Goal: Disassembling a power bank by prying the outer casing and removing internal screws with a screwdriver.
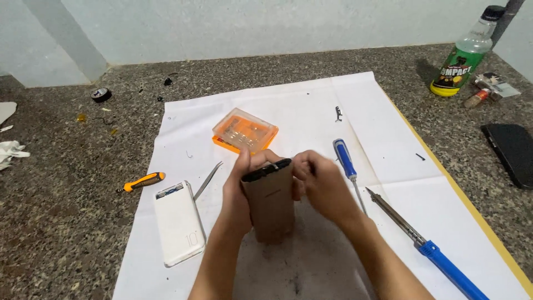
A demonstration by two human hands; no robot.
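Note:
My left hand point(236, 191) grips a tan rectangular power bank point(270, 205) by its left side, holding it upright over the white paper sheet point(311, 111). The device's black top end point(267, 170) faces away from me. My right hand point(322, 183) is closed around the top right corner of that same device, fingers pressing at the black end. A white power bank point(179, 222) lies flat on the paper just left of my left forearm.
An orange clear-lidded bit case point(245, 131) sits beyond my hands. Tweezers point(207, 180) and an orange-handled tool point(140, 182) lie left; a blue screwdriver point(347, 166) and blue-handled soldering iron point(422, 241) lie right. A green bottle point(463, 55) and black phone point(513, 153) rest at far right.

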